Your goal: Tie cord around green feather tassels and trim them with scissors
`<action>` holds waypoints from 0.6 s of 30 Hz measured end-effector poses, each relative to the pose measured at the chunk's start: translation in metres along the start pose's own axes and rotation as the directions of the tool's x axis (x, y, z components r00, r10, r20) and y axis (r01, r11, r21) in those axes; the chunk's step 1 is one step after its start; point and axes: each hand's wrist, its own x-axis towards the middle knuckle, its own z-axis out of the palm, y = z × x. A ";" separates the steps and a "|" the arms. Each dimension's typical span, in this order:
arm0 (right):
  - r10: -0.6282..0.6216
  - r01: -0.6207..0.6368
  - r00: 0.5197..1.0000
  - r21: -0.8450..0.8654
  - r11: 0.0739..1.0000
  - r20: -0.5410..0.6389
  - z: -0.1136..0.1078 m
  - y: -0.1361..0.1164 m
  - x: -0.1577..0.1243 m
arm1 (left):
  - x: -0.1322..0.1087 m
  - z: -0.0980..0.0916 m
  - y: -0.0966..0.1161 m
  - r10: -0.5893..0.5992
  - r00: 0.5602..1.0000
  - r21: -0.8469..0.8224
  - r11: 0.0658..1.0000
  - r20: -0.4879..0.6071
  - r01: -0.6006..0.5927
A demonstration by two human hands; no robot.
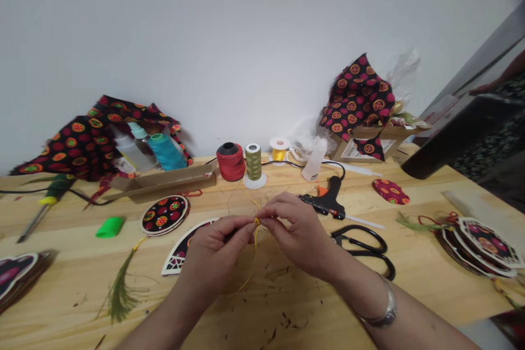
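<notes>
Far left: flat-bladed screwdriver with green-and-yellow handle point(49, 199), mid-height. Right of it, short bright-green plastic piece point(110, 227), then round black floral-fabric disc with pale rim point(164, 215), an olive thread tassel point(121, 290) hanging toward lower left on a yellow tie. Fan-shaped fabric piece with white lattice edge point(175, 260) left of centre, partly covered by the hand.

Centre: left hand point(221, 246), thumb and index finger pressed together on a thin yellow cord point(256, 246). Cord lies right at the fingertips, bunched small between the 2 hands; 1 length drops below the grip in a curve to lower centre, and some runs above toward the spools. Right hand point(295, 232) pinches the same cord from the other side, thumb against index finger; silver bracelet point(388, 306) on that wrist.

Behind, upper centre, 3 spools: red point(231, 163), olive green point(253, 164), yellow point(279, 151).

Right of the hands: black glue gun point(333, 199), black-handled scissors point(371, 235) just below. Far right, stack of white-edged fabric ornaments point(484, 246).
</notes>
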 end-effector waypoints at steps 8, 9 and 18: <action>-0.005 0.006 1.000 0.012 1.000 -0.030 0.000 0.002 0.001 | -0.001 0.000 -0.001 0.007 1.000 -0.046 0.999 0.020 -0.006; -0.002 0.002 0.999 0.008 1.000 -0.045 0.000 0.002 0.001 | -0.001 0.000 -0.001 0.011 1.000 -0.050 0.999 0.020 -0.010; -0.041 0.040 0.999 -0.012 0.999 -0.009 -0.002 0.001 0.000 | 0.000 -0.001 -0.003 0.009 1.000 -0.029 1.000 0.024 -0.009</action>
